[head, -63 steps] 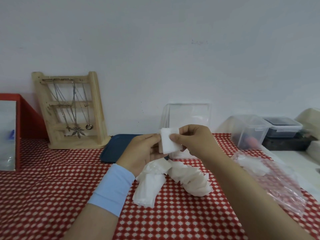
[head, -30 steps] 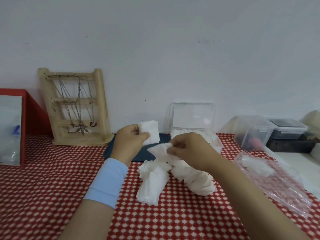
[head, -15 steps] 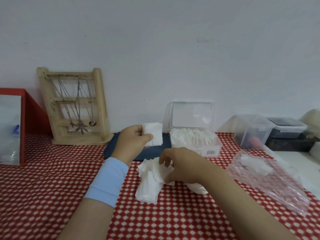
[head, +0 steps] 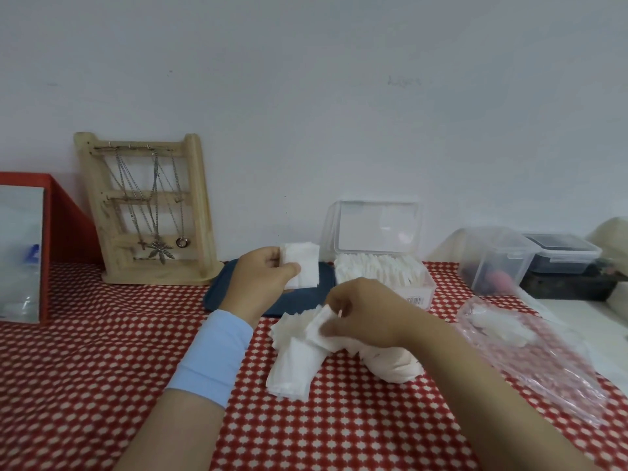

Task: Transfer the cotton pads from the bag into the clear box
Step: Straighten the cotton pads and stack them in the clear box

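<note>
Lying on the red checked tablecloth (head: 102, 351), a loose pile of cotton pads (head: 292, 365) is pinched at its top by the right hand (head: 360, 314), thumb and fingers closed on what seems to be one pad, though the count cannot be told. A small stack of pads (head: 302, 266) is held upright by the left hand (head: 261, 280), thumb in front and fingers curled behind, above a dark blue tray (head: 224, 294). The clear box (head: 424, 289) is set just behind the right hand, its lid raised and pads packed inside. The bag (head: 550, 375) is spread right of the pile, with a few pads seen through it. A wooden jewellery stand (head: 153, 212) is leaned against the wall.
</note>
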A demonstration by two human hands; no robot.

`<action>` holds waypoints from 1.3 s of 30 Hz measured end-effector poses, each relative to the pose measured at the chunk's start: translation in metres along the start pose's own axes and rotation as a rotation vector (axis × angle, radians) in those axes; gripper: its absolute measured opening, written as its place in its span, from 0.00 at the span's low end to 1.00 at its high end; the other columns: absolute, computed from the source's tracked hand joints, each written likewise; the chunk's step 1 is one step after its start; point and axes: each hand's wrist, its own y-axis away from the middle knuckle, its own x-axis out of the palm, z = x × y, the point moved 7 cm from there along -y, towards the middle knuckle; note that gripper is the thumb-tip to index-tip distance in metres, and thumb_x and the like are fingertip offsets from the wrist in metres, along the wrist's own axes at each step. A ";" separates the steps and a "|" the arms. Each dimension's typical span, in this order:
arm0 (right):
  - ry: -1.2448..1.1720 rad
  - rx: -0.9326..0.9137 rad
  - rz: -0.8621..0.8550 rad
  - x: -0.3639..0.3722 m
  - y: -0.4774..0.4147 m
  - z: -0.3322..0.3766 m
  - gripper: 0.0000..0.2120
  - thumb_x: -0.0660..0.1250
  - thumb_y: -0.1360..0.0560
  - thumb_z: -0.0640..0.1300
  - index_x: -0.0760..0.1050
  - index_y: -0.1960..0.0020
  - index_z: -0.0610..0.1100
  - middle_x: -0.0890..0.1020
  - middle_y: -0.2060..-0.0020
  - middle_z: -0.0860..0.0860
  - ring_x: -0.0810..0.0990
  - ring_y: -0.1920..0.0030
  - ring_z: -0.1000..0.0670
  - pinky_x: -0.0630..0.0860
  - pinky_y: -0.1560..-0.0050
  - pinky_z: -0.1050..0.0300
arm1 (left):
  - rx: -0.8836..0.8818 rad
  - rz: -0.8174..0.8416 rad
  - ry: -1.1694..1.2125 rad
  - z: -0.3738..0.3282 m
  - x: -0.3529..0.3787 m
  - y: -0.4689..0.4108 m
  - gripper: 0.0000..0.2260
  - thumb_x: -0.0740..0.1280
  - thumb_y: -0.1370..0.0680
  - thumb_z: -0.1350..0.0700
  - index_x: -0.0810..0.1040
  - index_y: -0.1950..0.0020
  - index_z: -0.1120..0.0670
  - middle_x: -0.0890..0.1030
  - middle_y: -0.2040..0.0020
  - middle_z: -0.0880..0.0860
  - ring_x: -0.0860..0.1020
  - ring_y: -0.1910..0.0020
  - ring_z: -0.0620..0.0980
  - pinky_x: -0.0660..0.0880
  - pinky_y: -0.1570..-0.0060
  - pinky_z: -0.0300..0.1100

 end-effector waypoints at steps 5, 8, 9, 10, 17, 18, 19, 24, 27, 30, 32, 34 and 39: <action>-0.470 0.139 -0.147 -0.032 0.006 -0.018 0.06 0.78 0.28 0.47 0.84 0.57 0.45 0.86 0.63 0.52 0.81 0.65 0.58 0.79 0.60 0.61 | -0.131 0.025 0.183 0.007 0.004 0.002 0.06 0.68 0.20 0.61 0.84 0.52 0.54 0.87 0.51 0.53 0.85 0.51 0.50 0.83 0.58 0.40; -0.668 0.196 -0.233 -0.044 0.010 -0.025 0.05 0.77 0.27 0.45 0.85 0.55 0.43 0.85 0.66 0.54 0.79 0.70 0.61 0.76 0.64 0.63 | -0.194 0.099 0.308 0.010 0.016 0.006 0.06 0.70 0.21 0.62 0.84 0.46 0.58 0.87 0.50 0.55 0.86 0.50 0.51 0.83 0.59 0.39; -0.737 0.191 -0.252 -0.047 0.010 -0.027 0.07 0.76 0.26 0.44 0.85 0.53 0.40 0.85 0.66 0.53 0.78 0.70 0.60 0.75 0.64 0.61 | -0.199 0.123 0.310 0.011 0.019 0.008 0.07 0.71 0.21 0.61 0.84 0.44 0.59 0.88 0.50 0.55 0.86 0.50 0.51 0.83 0.58 0.40; -0.793 0.180 -0.260 -0.049 0.011 -0.026 0.08 0.76 0.26 0.43 0.85 0.52 0.38 0.84 0.65 0.51 0.78 0.70 0.59 0.75 0.64 0.60 | -0.203 0.144 0.306 0.011 0.024 0.009 0.08 0.71 0.21 0.61 0.84 0.43 0.59 0.88 0.49 0.55 0.86 0.50 0.51 0.83 0.56 0.41; -0.636 0.197 -0.358 -0.052 0.010 -0.022 0.10 0.78 0.29 0.42 0.84 0.54 0.35 0.85 0.68 0.49 0.80 0.75 0.59 0.72 0.74 0.69 | -0.210 0.244 0.358 0.003 0.048 0.020 0.08 0.65 0.17 0.58 0.84 0.46 0.58 0.88 0.51 0.58 0.87 0.51 0.54 0.83 0.57 0.43; -0.624 0.199 -0.378 -0.053 0.010 -0.023 0.12 0.79 0.29 0.43 0.83 0.55 0.34 0.85 0.68 0.47 0.81 0.73 0.57 0.73 0.73 0.69 | -0.206 0.243 0.344 0.002 0.049 0.020 0.09 0.65 0.17 0.58 0.84 0.48 0.58 0.88 0.52 0.58 0.87 0.52 0.54 0.83 0.58 0.42; -0.618 0.198 -0.393 -0.055 0.009 -0.025 0.13 0.79 0.30 0.44 0.83 0.56 0.34 0.86 0.67 0.46 0.82 0.72 0.55 0.75 0.71 0.69 | -0.202 0.247 0.328 0.002 0.049 0.021 0.09 0.65 0.17 0.58 0.84 0.48 0.58 0.88 0.52 0.58 0.87 0.52 0.54 0.83 0.58 0.42; -0.549 0.250 -0.394 -0.054 0.009 -0.032 0.20 0.80 0.31 0.48 0.81 0.54 0.31 0.82 0.66 0.38 0.76 0.75 0.56 0.72 0.71 0.67 | -0.209 0.283 0.352 0.001 0.053 0.023 0.12 0.65 0.17 0.55 0.82 0.42 0.61 0.87 0.51 0.58 0.87 0.51 0.54 0.83 0.56 0.42; -0.521 0.290 -0.416 -0.054 0.009 -0.037 0.19 0.80 0.31 0.49 0.81 0.50 0.37 0.82 0.61 0.48 0.77 0.67 0.55 0.73 0.66 0.65 | -0.231 0.353 0.408 -0.004 0.059 0.025 0.15 0.65 0.17 0.50 0.81 0.40 0.60 0.87 0.48 0.59 0.86 0.48 0.55 0.83 0.49 0.47; -0.603 0.264 -0.322 -0.051 0.010 -0.035 0.24 0.78 0.29 0.48 0.75 0.36 0.49 0.81 0.48 0.52 0.81 0.53 0.56 0.75 0.60 0.66 | -0.151 0.433 0.285 -0.009 0.063 0.029 0.15 0.73 0.23 0.54 0.82 0.39 0.57 0.87 0.45 0.56 0.85 0.45 0.53 0.81 0.42 0.49; -0.673 0.218 -0.206 -0.046 0.010 -0.034 0.24 0.77 0.27 0.46 0.75 0.32 0.48 0.84 0.49 0.49 0.84 0.52 0.51 0.80 0.57 0.62 | -0.118 0.406 0.194 -0.007 0.061 0.028 0.14 0.74 0.24 0.62 0.82 0.39 0.55 0.87 0.46 0.54 0.86 0.46 0.52 0.81 0.43 0.49; -0.660 0.160 -0.148 -0.046 0.012 -0.030 0.17 0.75 0.26 0.43 0.81 0.37 0.47 0.87 0.52 0.48 0.85 0.52 0.47 0.81 0.54 0.59 | -0.118 0.370 0.155 -0.006 0.057 0.026 0.16 0.75 0.25 0.65 0.81 0.39 0.53 0.87 0.47 0.54 0.86 0.48 0.52 0.82 0.45 0.49; -0.600 0.148 -0.036 -0.044 0.014 -0.029 0.09 0.75 0.25 0.47 0.85 0.47 0.46 0.88 0.55 0.49 0.84 0.57 0.53 0.81 0.51 0.58 | -0.079 0.356 0.075 -0.010 0.050 0.024 0.21 0.76 0.27 0.64 0.77 0.39 0.48 0.87 0.49 0.52 0.86 0.50 0.50 0.83 0.49 0.45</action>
